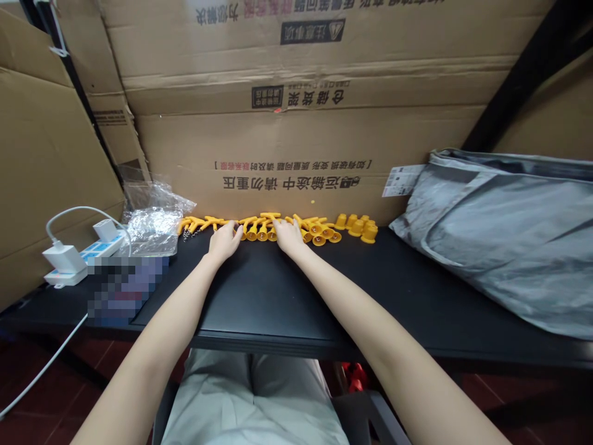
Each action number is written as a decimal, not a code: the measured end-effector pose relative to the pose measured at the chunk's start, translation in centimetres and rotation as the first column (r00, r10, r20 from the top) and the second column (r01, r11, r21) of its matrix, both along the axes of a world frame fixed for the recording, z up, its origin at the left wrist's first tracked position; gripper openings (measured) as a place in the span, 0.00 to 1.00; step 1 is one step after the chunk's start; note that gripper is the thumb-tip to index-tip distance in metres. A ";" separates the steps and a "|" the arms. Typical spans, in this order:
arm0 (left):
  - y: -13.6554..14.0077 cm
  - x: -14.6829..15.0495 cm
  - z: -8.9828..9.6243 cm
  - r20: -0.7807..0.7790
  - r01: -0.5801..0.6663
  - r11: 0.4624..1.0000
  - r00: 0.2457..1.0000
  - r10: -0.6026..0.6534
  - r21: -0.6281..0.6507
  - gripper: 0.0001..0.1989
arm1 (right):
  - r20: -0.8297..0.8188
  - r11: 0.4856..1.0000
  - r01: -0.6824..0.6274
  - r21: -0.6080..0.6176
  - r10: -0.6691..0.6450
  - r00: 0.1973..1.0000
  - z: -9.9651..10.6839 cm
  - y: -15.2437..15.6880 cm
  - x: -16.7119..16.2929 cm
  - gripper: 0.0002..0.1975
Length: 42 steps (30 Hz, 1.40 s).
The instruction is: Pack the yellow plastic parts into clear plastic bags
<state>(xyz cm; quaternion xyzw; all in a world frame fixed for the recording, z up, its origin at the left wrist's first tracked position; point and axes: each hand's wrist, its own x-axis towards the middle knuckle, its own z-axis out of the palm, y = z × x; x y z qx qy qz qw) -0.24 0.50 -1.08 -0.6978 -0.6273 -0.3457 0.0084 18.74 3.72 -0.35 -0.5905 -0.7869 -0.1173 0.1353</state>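
My left hand (225, 240) reaches to the back of the black table, at the left end of a group of yellow funnel-shaped pieces (262, 233). Its thumb and fingers are apart, and no held piece shows. On the other side of that group is my right hand (290, 238), fingers spread and touching the yellow pieces. Beyond it, more yellow funnel pieces (319, 237) lie with their hollow ends facing me. Yellow branched pieces (199, 223) with thin metal spirals lie left of my left hand. Several yellow caps (356, 228) stand farther right.
Printed cardboard (296, 136) walls the table's back. Left are a clear plastic bag (152, 225), a white power strip (99, 250) with a charger (63, 258) and cable, and a blurred-out item (132, 287). A large grey bag (504, 241) fills the right side.
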 end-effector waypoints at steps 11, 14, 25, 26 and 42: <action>-0.5 0.3 0.6 -0.020 -0.029 0.996 0.999 0.027 -0.081 0.14 | -0.003 1.000 -0.015 -0.022 0.015 1.000 -0.3 -0.3 0.5 0.28; -0.4 0.3 0.5 -0.018 -0.028 0.998 0.999 0.027 -0.063 0.14 | -0.051 0.999 -0.048 0.006 0.048 0.998 0.1 -0.8 0.9 0.27; 1.4 -2.1 -0.4 -0.071 -0.307 0.952 0.949 0.306 0.005 0.18 | -0.276 0.987 -0.036 0.153 0.078 0.958 0.4 -0.7 6.0 0.23; 1.4 -2.4 -0.4 -0.056 -0.346 0.938 0.937 0.344 -0.022 0.19 | -0.300 0.986 -0.029 0.165 0.078 0.951 0.1 -0.6 6.5 0.22; 2.1 -5.3 -1.7 -0.112 -0.502 0.746 0.854 0.509 -0.438 0.33 | -0.352 0.963 -0.097 0.251 0.184 0.918 -1.9 -0.2 8.6 0.16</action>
